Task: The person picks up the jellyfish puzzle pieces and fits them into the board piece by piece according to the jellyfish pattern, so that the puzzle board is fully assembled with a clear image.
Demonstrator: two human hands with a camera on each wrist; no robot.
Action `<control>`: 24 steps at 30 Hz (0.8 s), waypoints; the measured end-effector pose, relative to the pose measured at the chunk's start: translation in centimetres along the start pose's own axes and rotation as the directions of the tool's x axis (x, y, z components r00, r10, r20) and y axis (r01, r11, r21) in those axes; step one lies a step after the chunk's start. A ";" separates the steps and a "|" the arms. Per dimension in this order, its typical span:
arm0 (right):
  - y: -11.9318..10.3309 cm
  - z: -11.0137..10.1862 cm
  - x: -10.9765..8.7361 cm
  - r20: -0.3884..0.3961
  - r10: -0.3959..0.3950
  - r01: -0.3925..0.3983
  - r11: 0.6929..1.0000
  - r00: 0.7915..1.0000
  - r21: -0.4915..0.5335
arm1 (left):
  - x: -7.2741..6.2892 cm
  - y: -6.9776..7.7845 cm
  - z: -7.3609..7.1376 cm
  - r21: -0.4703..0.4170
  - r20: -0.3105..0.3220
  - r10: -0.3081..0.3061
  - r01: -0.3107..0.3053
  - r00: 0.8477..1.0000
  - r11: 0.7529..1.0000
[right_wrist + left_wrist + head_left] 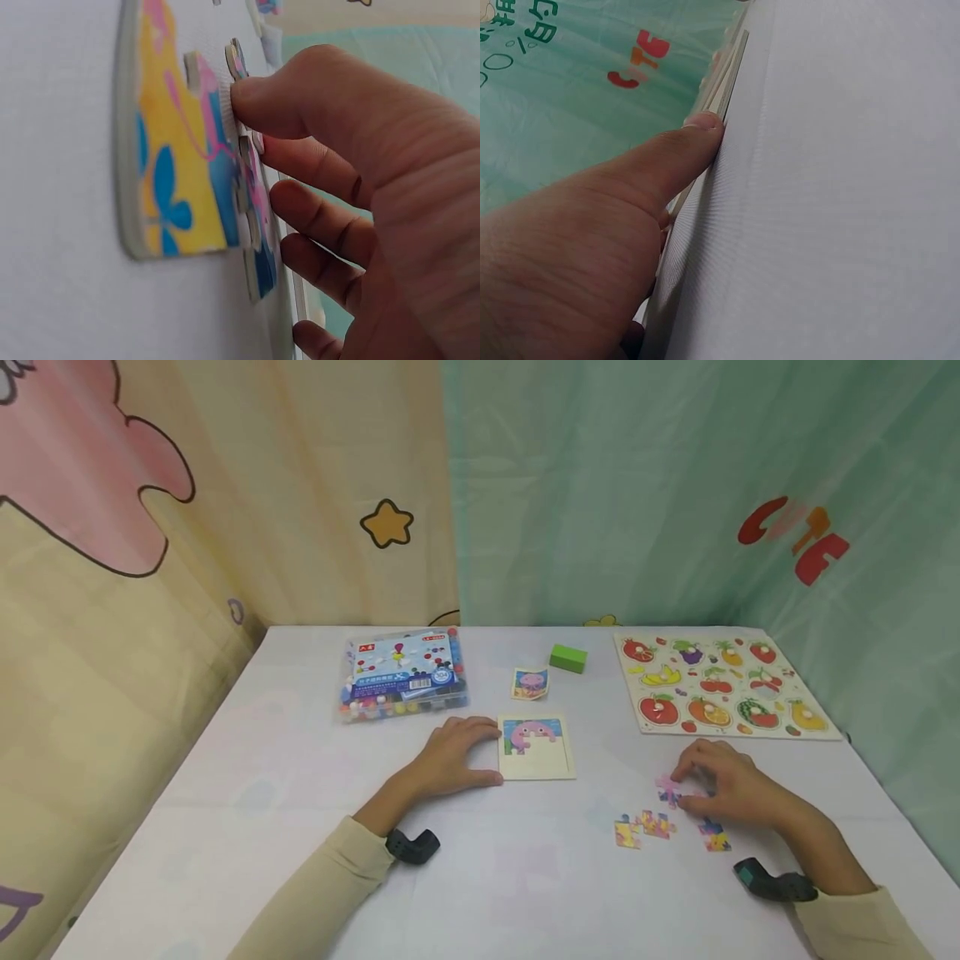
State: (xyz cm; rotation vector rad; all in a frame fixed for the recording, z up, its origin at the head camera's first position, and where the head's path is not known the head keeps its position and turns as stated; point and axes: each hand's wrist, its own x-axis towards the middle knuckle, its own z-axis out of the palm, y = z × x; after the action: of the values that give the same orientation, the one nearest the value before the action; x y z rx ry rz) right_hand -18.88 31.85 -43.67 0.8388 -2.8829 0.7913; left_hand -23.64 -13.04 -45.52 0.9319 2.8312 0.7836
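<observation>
My left hand [450,756] holds the left side of a square wooden puzzle board [536,766], fingers by its upper left edge and thumb at the lower left corner. Part of a pink cartoon animal fills the top of the board; bare wood shows below. In the left wrist view, the thumb [697,135] presses along the board's thin edge. Over on the right, my right hand [731,785] pinches a pink and blue jigsaw piece [667,790] between thumb and index finger. Other loose pieces lie around it: a yellow one [626,832], a pink and yellow one [657,824] and a blue and yellow one [716,837].
Behind the board lie a small picture card [530,683] and a green block [568,658]. A clear plastic case of colourful beads [405,672] sits at the back left. At the back right lies a fruit puzzle board [723,685]. Printed curtains [600,493] enclose the table.
</observation>
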 end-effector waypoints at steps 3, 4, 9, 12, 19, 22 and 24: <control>0.1 0.1 0.1 -0.020 -0.021 0.021 1.000 1.000 0.001 | 0.0 0.1 0.0 -0.001 0.008 -0.004 0.004 1.000 1.000; 0.1 0.2 0.1 -0.024 -0.026 0.026 1.000 0.999 0.000 | 0.0 0.1 0.0 -0.002 0.006 -0.005 0.005 1.000 1.000; 0.1 0.3 0.0 -0.013 -0.001 0.001 1.000 1.000 -0.012 | -0.1 0.2 0.0 -0.010 -0.013 0.012 -0.012 1.000 1.000; 0.0 0.3 -0.2 -0.007 0.026 -0.026 1.000 1.000 -0.011 | 0.0 0.1 0.0 -0.008 -0.009 0.019 -0.019 1.000 1.000; 0.6 0.5 0.1 -0.042 -0.054 0.056 0.998 0.998 0.032 | 0.0 0.1 0.1 0.001 -0.012 0.010 -0.010 1.000 1.000; 0.8 0.5 0.7 -0.055 -0.095 0.099 0.993 0.994 0.069 | -0.1 0.1 0.1 0.006 -0.009 0.001 -0.001 1.000 1.000; 0.7 0.5 1.2 -0.068 -0.105 0.110 0.991 0.992 0.075 | 0.1 0.1 0.1 0.009 -0.006 0.001 -0.001 1.000 1.000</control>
State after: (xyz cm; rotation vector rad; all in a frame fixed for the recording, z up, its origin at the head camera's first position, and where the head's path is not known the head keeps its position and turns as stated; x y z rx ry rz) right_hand -20.28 31.56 -44.20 0.9503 -2.7407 0.9081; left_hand -23.60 -12.88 -45.60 0.9340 2.8415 0.7756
